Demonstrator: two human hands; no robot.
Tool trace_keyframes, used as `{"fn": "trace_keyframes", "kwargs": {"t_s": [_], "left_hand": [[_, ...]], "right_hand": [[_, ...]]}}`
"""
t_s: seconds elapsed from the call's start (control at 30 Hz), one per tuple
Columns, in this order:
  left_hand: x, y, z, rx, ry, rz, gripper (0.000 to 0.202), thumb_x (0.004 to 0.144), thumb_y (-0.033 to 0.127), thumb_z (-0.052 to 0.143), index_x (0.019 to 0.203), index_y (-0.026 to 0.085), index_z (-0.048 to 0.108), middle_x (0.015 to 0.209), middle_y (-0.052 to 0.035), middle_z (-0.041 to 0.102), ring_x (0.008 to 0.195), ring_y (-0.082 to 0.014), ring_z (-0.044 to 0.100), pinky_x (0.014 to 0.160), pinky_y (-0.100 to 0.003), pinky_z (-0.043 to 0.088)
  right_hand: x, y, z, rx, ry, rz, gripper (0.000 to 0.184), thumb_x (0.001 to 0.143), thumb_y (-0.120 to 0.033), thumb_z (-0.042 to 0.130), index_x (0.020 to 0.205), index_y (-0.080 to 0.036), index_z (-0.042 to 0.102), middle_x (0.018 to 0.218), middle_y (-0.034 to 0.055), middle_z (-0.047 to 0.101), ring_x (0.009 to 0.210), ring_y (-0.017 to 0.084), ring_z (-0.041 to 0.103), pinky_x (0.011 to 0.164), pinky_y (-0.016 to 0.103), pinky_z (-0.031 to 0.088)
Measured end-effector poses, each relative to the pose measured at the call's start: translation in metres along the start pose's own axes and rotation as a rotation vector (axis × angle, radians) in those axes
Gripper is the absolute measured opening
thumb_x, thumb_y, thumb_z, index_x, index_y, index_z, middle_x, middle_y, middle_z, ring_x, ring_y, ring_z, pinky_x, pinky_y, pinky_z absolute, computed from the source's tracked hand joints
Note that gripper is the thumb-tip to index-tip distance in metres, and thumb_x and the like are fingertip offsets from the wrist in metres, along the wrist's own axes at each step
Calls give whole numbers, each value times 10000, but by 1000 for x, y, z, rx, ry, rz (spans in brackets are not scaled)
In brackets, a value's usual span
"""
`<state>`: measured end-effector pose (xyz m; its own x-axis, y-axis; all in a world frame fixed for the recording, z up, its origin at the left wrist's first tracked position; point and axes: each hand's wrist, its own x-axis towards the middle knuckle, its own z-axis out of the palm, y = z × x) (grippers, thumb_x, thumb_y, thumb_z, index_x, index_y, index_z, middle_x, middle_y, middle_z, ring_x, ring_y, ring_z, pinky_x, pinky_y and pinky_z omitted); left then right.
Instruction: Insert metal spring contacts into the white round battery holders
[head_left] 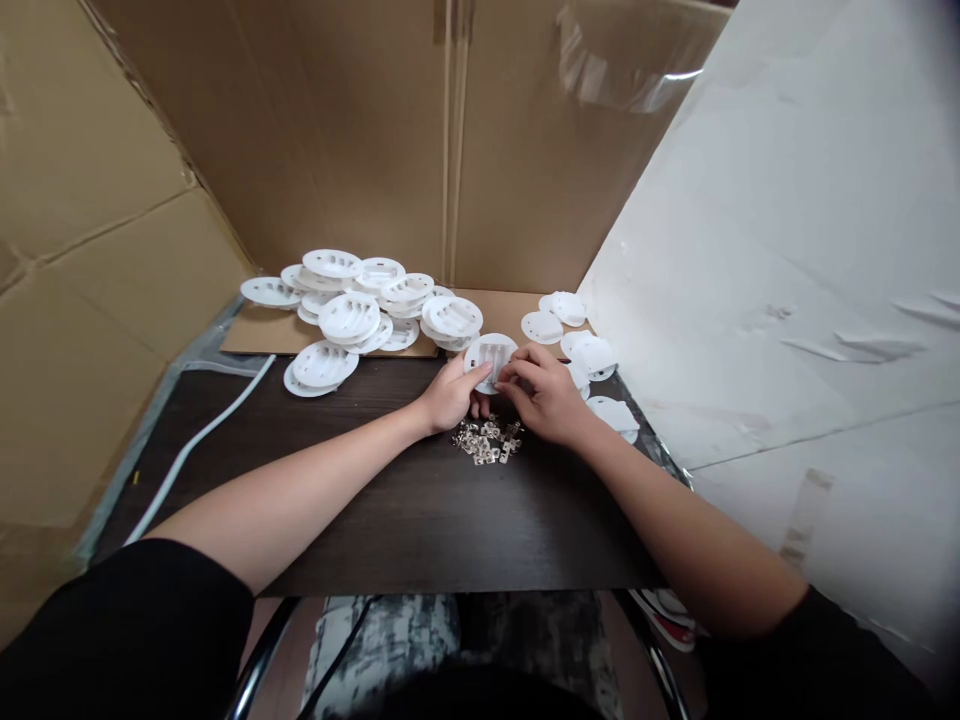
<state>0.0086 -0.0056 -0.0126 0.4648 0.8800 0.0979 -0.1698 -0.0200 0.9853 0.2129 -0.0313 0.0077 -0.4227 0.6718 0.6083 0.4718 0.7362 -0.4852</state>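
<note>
White round plastic disc with moulded slots point(491, 352): raised over the bench between both hands, tilted with its slotted face toward the wearer, presumably so the slots can be seen and reached.
Left hand point(448, 397): thumb pressed on the disc's face, fingers curled beneath; looks like a steadying grip that leaves the right side free.
Right hand point(550, 395): fingertips bunched at the disc's lower right edge; cannot tell whether they pinch a part or only touch plastic.
Small silvery metal pieces point(486, 442): loose heap just below the hands, probably there for a short reach.
Dark wood-grain bench point(420, 530): carries the heap; forearms come in over it from either side.
Overlapping white slotted discs point(349, 317): beyond the left hand, slots up, piled seemingly to save room.
Plainer-faced white discs point(594, 354): beside and beyond the right hand, partly hidden by it; perhaps kept apart so the two lots don't mix.
Flat brown cardboard sheet point(496, 312): at the far edge, under part of both lots.
White cable point(196, 442): curves down the left side, well apart from the work.
</note>
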Motion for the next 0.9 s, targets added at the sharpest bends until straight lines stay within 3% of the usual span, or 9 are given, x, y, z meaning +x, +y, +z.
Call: {"fn": "trace_keyframes", "kwargs": {"t_s": [0.13, 0.33, 0.57, 0.7, 0.8, 0.9], "left_hand": [[-1, -1, 0, 23, -5, 10, 444, 1006, 516, 686, 1247, 169, 551, 704, -14, 669, 489, -168, 637, 430, -259, 438], [-2, 0, -1, 46, -31, 15, 482, 939, 390, 774, 1284, 172, 517, 838, -19, 695, 530, -152, 664, 437, -249, 450], [-3, 2, -2, 70, -83, 6, 490, 963, 475, 765, 1245, 177, 497, 774, 9, 673, 506, -148, 674, 434, -230, 443], [-3, 5, -3, 66, -87, 19, 420, 986, 468, 736, 1182, 170, 515, 857, -24, 701, 511, -140, 692, 427, -228, 435], [-3, 6, -3, 58, -80, 26, 427, 985, 455, 739, 1186, 162, 502, 809, -6, 684, 492, -141, 688, 417, -222, 421], [-3, 7, -2, 55, -65, 17, 454, 980, 450, 742, 1207, 150, 488, 746, 8, 673, 477, -151, 682, 416, -224, 421]], "right_hand": [[0, -4, 0, 6, 26, 1, 90, 1005, -138, 660, 976, -224, 669, 1021, 60, 578, 861, 210, 595, 752, 382, 539], [1, -8, -1, -7, 63, -9, 94, 991, -130, 652, 950, -210, 681, 1007, 58, 578, 819, 195, 597, 703, 369, 523], [3, -6, -5, 4, 47, -2, 65, 974, -158, 663, 957, -219, 669, 1013, 61, 570, 821, 203, 592, 722, 387, 540], [4, -6, -8, 32, 47, -11, 85, 939, -166, 689, 981, -235, 662, 1022, 64, 564, 887, 233, 608, 780, 422, 578], [3, -5, -5, 82, 89, 60, 112, 935, -196, 706, 994, -240, 622, 1066, 69, 555, 877, 218, 603, 739, 397, 597], [2, -1, 2, 218, 163, 194, 270, 909, -248, 759, 1078, -245, 548, 1119, 83, 560, 875, 207, 617, 671, 359, 605]]}}
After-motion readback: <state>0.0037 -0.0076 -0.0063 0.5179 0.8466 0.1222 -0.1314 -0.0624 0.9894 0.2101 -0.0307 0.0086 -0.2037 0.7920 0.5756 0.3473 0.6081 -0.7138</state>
